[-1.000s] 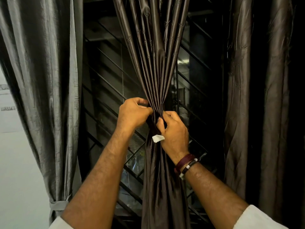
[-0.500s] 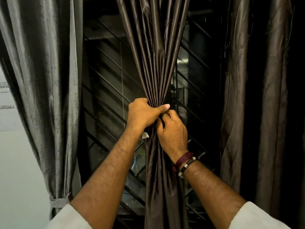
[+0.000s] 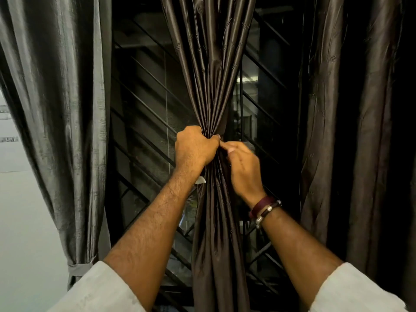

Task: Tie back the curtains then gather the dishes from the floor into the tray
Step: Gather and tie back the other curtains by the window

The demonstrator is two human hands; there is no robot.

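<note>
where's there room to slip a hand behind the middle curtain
Open gaps flank the middle curtain: a wide one toward the grey curtain on the left, a narrower one toward the dark curtain on the right. Both end at the window grille. It is crowded at the cinch, where the left hand grips and the right hand pinches.

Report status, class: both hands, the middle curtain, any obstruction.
Left hand grips bunched middle curtain. Right hand pinches at the gather. Tie not visibly fastened. Nothing in the way.

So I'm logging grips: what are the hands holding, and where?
Left hand grips the middle curtain at its gathered waist; right hand pinches there too.
</note>
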